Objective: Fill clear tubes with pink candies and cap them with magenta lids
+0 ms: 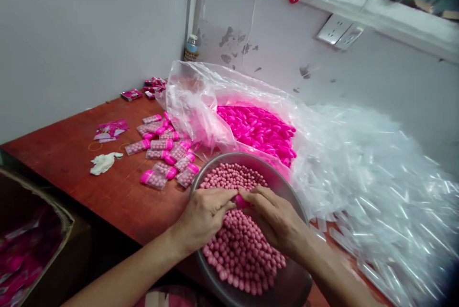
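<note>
Above a grey bowl of pink round beads, my two hands meet at the fingertips. A bright pink cap shows between them. My right hand is closed, its thumb and fingers pinching the cap. My left hand is closed too, its fingertips against the cap's left end; whatever else it grips is hidden by the fingers. To the left of the bowl lie several clear boxes filled with pink beads and topped with pink caps.
Behind the bowl, a clear plastic bag holds loose pink caps. Empty clear boxes are heaped at right. Pink printed packets and a crumpled white tissue lie on the red table. A cardboard box stands lower left.
</note>
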